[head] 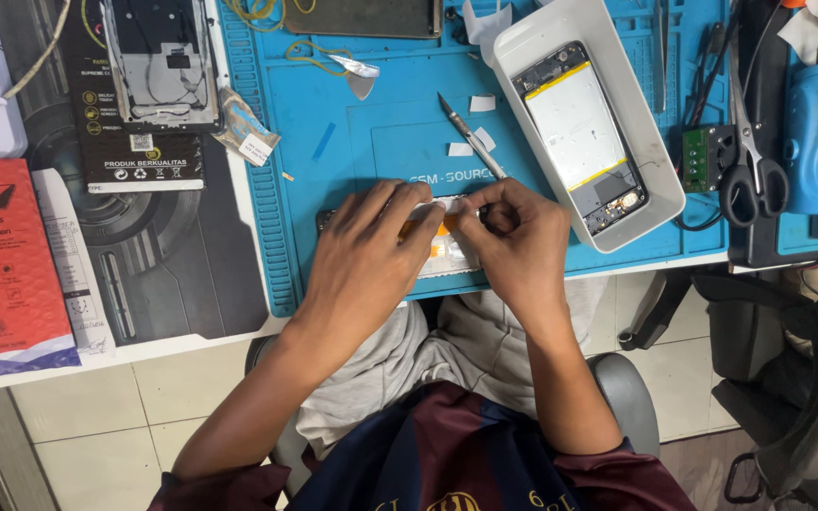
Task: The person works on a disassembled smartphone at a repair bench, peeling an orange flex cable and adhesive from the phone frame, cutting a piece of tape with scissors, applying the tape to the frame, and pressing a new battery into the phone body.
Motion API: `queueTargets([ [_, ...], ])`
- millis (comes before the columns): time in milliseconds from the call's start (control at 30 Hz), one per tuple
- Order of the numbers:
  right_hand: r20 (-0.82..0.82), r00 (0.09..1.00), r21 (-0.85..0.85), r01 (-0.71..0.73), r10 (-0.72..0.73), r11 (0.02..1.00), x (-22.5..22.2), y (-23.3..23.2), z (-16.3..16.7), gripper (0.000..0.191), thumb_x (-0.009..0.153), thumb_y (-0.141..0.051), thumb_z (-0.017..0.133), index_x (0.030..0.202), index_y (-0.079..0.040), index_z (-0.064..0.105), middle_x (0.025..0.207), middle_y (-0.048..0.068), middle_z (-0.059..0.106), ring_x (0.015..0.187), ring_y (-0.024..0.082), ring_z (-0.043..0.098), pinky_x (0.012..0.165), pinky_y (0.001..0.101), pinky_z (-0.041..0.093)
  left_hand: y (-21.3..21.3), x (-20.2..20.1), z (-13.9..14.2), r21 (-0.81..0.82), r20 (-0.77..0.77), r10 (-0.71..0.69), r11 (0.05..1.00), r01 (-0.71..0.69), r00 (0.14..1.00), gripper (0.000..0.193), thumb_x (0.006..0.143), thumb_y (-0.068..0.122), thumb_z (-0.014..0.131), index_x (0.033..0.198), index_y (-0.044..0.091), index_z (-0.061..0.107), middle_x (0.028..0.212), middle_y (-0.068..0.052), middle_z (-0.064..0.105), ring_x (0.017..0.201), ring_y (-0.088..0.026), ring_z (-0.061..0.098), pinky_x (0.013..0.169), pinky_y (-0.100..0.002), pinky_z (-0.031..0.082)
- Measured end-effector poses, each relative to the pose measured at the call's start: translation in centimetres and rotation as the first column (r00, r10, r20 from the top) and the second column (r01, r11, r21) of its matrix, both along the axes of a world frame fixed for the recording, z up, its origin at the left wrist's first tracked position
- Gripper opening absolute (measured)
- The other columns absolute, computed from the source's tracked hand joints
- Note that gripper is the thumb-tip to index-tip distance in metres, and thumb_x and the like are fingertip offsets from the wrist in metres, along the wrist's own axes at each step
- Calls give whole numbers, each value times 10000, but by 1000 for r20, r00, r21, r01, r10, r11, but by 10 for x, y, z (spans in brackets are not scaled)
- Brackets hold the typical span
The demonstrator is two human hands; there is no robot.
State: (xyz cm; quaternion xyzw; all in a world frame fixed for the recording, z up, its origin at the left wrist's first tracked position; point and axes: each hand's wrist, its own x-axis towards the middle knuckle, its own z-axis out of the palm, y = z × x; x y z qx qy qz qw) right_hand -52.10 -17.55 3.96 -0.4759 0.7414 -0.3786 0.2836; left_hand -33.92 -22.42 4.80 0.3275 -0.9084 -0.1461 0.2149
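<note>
Both hands, left hand [371,241] and right hand [513,237], pinch a white strip [449,203] onto the opened phone [447,255] on the blue mat [381,132], right also grasping the scalpel [471,135]; reassembly appears unfinished.

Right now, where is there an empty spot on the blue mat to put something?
Bare blue mat lies between the knife and the left ridged edge, above the left hand. It is crowded around the white tray and the scissors to the right.
</note>
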Motion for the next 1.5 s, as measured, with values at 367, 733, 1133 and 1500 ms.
queueTargets([
  [367, -132, 991, -29, 24, -28, 999, -9, -1, 1, 365, 799, -104, 918, 831, 40, 584, 596, -35, 449, 559, 23, 373, 476, 227, 305, 4, 0, -4, -73, 78, -15, 997, 21, 997, 357, 865, 129, 668, 1205, 21, 689, 1284, -108, 608, 1229, -282, 584, 978, -461, 504],
  [733, -394, 877, -159, -361, 276, 919, -10, 25, 15, 348, 886, 81, 703, 1186, -84, 763, 791, 75, 500, 607, 179, 510, 548, 354, 417, 0, 3, 6, -94, 101, -45, 994, 54, 994, 362, 853, 125, 676, 1205, 43, 701, 1271, -95, 607, 1196, -270, 589, 944, -436, 504],
  [1133, -409, 889, -217, -313, 205, 925, -11, 30, 19, 334, 901, 91, 704, 1185, -79, 753, 806, 71, 507, 600, 195, 533, 547, 363, 435, -1, 17, 15, 51, 32, -113, 992, 112, 993, 405, 927, 255, 735, 1249, 24, 654, 1352, -89, 599, 1260, -264, 571, 1084, -455, 444],
  [1500, -761, 607, 6, -346, 229, 938, -12, -21, 31, 212, 916, -42, 686, 1115, -27, 614, 995, 159, 665, 731, 381, 669, 581, 487, 510, 20, 83, 36, 245, 90, 63, 966, -84, 994, 1024, 694, 423, 867, 1493, -11, 395, 1416, -215, 510, 1320, -383, 447, 1101, -511, 333],
])
